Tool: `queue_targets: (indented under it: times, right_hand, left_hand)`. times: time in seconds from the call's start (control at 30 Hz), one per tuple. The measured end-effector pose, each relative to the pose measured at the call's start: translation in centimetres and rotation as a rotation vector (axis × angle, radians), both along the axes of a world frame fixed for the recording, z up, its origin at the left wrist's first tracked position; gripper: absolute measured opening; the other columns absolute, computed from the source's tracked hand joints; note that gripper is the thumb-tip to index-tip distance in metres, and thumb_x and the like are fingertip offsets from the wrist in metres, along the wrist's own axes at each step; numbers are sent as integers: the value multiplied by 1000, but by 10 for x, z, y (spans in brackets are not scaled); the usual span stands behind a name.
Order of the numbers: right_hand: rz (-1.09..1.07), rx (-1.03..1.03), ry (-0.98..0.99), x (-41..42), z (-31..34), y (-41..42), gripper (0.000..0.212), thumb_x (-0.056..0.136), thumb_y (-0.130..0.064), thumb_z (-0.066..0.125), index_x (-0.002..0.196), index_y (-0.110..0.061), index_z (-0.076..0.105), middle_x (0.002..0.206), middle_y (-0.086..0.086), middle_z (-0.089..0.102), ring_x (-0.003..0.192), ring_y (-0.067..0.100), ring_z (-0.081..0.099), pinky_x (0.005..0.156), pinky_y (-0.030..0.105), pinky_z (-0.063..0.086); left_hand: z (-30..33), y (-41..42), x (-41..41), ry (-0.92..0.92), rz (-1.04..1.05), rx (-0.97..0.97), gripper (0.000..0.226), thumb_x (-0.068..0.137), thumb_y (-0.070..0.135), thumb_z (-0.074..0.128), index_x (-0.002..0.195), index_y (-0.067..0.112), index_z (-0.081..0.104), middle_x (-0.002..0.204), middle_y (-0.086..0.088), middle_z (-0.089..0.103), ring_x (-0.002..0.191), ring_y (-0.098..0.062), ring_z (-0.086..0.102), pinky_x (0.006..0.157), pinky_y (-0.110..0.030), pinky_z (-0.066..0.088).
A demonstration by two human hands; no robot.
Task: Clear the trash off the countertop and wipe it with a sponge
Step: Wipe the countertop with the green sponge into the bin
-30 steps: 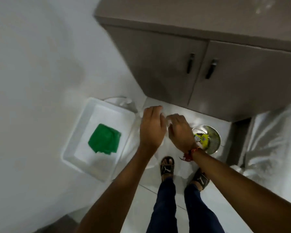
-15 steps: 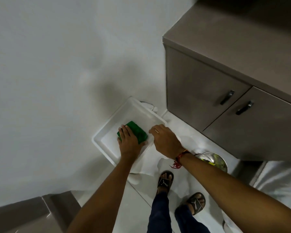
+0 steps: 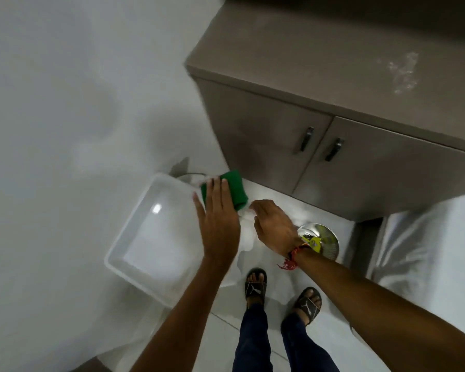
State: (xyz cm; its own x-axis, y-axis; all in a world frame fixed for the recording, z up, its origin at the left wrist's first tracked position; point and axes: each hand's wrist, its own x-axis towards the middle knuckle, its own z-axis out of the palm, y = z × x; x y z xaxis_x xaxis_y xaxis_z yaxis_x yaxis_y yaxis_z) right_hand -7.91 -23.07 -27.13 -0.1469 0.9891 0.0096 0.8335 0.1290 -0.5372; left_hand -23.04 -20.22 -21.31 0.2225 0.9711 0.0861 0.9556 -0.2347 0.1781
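Note:
My left hand [image 3: 218, 224] holds a green sponge [image 3: 235, 189] under its fingers, lifted above the far corner of a white plastic tray [image 3: 134, 237] on the floor. My right hand [image 3: 274, 226] is just right of it, fingers curled on a white crumpled sheet [image 3: 246, 237] that hangs down from them. The grey-brown countertop [image 3: 320, 63] is at the upper right, with a white powdery smear [image 3: 403, 73] on it. A steel bin [image 3: 325, 237] on the floor holds a yellow wrapper [image 3: 313, 241].
The cabinet below the counter has two doors with dark handles [image 3: 306, 138]. A white wall fills the left side. My sandalled feet [image 3: 255, 285] stand on the white tiled floor. White draped cloth [image 3: 427, 251] is at the right.
My left hand has picked the green sponge up out of the tray and raised it toward the cabinet. The tray now holds nothing. My right hand stays beside it with the white sheet.

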Motion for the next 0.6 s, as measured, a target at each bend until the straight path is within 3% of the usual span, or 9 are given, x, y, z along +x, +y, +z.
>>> queue_targets:
  times: [0.1, 0.13, 0.23, 0.3, 0.37, 0.47, 0.53, 0.6]
  right_hand:
    - [-76, -101, -96, 42, -34, -27, 25, 86, -12, 65, 110, -4, 69, 107, 12, 68, 96, 28, 65, 80, 30, 55]
    - [-99, -163, -129, 58, -50, -37, 23, 89, -17, 62, 108, -6, 69, 106, 11, 67, 97, 27, 64, 81, 30, 53]
    - [-182, -376, -181, 98, -117, -71, 41, 98, -28, 47, 132, -8, 59, 130, 12, 59, 121, 29, 55, 104, 37, 45]
    - [-184, -495, -225, 121, -175, -99, 54, 96, -32, 52, 143, -5, 50, 141, 18, 54, 130, 36, 51, 111, 46, 42]
    - [-173, -524, -292, 142, -248, -121, 67, 89, -34, 63, 145, -2, 48, 144, 24, 52, 131, 42, 54, 107, 52, 47]
    - [-125, -758, -316, 156, -340, -157, 90, 95, -48, 55, 159, 0, 15, 164, 24, 21, 152, 40, 24, 124, 48, 26]
    - [-96, -835, -343, 150, -394, -174, 91, 98, -48, 51, 160, 2, 7, 166, 25, 12, 154, 41, 15, 126, 48, 17]
    - [-84, -805, -401, 138, -423, -177, 78, 100, -41, 48, 158, 1, 18, 162, 26, 25, 149, 42, 29, 123, 51, 25]
  left_hand:
    - [-26, -15, 64, -51, -220, -50, 56, 97, 18, 36, 149, -1, 40, 156, -21, 43, 148, -36, 38, 120, -55, 34]
    - [-42, -22, 82, -49, -278, -95, 58, 96, 20, 36, 150, -1, 39, 157, -21, 42, 148, -36, 38, 119, -56, 35]
    - [-106, -38, 115, 74, -398, -287, 67, 90, 15, 40, 155, 1, 31, 163, -18, 32, 153, -33, 28, 123, -57, 28]
    - [-165, -48, 128, 168, -482, -354, 66, 88, 7, 42, 153, -1, 34, 161, -20, 36, 151, -34, 33, 124, -55, 26]
    - [-231, -51, 137, 211, -561, -345, 60, 81, -1, 56, 140, -7, 52, 145, -26, 55, 136, -39, 53, 114, -57, 42]
    - [-315, -58, 136, 363, -663, -354, 56, 74, -5, 63, 129, -12, 61, 131, -30, 64, 124, -42, 63, 106, -55, 51]
    - [-360, -61, 133, 405, -717, -346, 56, 76, -4, 61, 131, -12, 59, 135, -31, 61, 127, -43, 61, 111, -53, 47]
    - [-389, -63, 133, 443, -742, -405, 66, 67, -2, 76, 130, -12, 60, 134, -31, 62, 125, -44, 62, 109, -54, 48]
